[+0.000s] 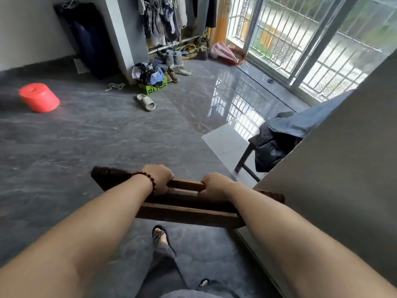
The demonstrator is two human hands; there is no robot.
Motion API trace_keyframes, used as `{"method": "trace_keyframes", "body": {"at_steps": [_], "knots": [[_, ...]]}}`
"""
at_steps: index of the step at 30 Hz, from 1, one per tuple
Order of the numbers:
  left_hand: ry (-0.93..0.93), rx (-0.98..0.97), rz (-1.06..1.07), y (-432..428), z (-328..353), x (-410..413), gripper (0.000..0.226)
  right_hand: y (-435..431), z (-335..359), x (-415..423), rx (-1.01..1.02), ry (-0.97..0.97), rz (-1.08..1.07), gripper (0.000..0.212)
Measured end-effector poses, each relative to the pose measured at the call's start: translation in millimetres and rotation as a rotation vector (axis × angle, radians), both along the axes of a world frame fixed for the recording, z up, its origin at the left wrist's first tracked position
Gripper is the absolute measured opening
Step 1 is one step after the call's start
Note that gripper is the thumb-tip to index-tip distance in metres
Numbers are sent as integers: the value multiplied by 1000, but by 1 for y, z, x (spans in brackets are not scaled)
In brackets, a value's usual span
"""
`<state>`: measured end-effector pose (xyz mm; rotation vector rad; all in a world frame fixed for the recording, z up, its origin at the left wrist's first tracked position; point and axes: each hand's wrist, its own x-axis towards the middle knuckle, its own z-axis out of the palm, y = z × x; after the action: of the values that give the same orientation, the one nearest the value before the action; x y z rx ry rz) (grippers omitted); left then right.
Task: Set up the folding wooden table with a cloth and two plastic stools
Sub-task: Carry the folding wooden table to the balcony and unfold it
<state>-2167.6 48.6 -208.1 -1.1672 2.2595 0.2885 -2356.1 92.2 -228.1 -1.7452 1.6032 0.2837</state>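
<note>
The left grip (160,179) and the right grip (214,183) both curl around the top bar of the folded wooden table (189,208); the red plastic stool (39,97) is on the floor (107,136), far to the left beyond the table

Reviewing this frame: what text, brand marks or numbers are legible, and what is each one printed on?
"PATC", followed by a last letter too unclear to read: dark lettering on the side of the green box.
Pale round emblem on the black jacket: too blurred to read.
No other text is legible.
</note>
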Motion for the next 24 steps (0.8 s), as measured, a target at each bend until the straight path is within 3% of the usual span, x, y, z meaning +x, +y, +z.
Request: {"method": "trace_keyframes", "body": {"at_steps": [11, 15, 24], "knots": [[25, 49, -34, -161, 1, 28, 29, -146, 7, 32, 52, -32, -67, 18], [2, 20, -78, -199, -1, 26, 35, -180, 7, 32, 54, -39, -102, 30], [-24, 47, -143, -320, -4, -7, 28, -291, -11, 3, 51, -50, -134, 17]]}}
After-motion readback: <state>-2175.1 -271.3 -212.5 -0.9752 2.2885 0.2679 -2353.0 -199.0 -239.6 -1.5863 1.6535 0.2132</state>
